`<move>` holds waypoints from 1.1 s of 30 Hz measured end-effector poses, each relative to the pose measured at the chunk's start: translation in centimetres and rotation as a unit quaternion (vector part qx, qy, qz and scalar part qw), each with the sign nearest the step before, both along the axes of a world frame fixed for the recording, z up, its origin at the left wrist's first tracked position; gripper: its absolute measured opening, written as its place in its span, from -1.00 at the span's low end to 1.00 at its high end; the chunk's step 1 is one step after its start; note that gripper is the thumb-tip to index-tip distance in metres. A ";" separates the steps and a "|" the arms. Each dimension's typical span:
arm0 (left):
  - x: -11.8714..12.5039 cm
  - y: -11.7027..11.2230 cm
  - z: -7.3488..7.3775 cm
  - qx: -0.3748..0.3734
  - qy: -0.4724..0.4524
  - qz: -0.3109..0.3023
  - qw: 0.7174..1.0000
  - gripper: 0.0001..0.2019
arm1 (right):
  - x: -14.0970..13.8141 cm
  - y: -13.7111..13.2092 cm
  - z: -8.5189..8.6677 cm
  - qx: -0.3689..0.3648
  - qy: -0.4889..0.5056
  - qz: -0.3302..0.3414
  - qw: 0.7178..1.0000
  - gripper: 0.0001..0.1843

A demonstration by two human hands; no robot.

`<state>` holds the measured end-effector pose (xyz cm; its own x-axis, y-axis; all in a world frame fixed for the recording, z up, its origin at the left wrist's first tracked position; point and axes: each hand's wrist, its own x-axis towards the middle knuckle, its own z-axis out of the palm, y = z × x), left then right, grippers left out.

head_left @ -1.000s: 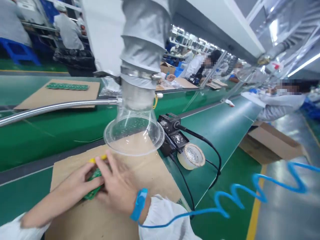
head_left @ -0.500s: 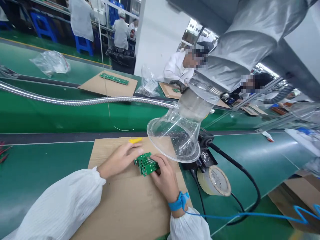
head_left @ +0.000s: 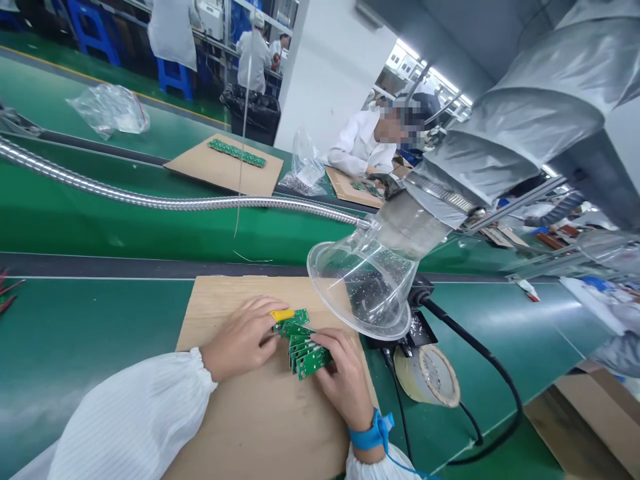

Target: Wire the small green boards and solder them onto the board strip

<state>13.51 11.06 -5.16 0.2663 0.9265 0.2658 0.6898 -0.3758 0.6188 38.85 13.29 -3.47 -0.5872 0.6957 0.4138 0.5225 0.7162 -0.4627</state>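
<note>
On the cardboard sheet (head_left: 255, 427), we work a fanned stack of green circuit boards (head_left: 307, 353) — our right hand (head_left: 343, 377) clamped on it, our left hand (head_left: 240, 347) with fingers together against it.

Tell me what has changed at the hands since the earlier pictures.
The left hand has moved onto the yellow piece, which now sits nearer the person, under its fingertips. One of the green boards has come apart from the fanned stack under the right hand, toward the left hand. The clear hood and tape roll stayed put.
</note>
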 end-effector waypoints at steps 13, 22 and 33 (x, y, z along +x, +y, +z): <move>0.1 -0.2 0.1 0.012 0.045 -0.019 0.999 -0.68 | 1.2 -1.7 0.8 -0.015 0.015 0.027 0.999 -0.60; 0.1 -0.4 0.3 -0.005 0.020 -0.032 0.999 -0.76 | 1.4 -2.0 -1.2 -0.025 0.001 -0.019 0.999 -0.52; -0.1 -0.2 -0.2 -0.011 0.057 -0.048 0.997 -0.35 | 2.2 -1.9 -0.9 -0.085 0.023 -0.012 0.996 -0.49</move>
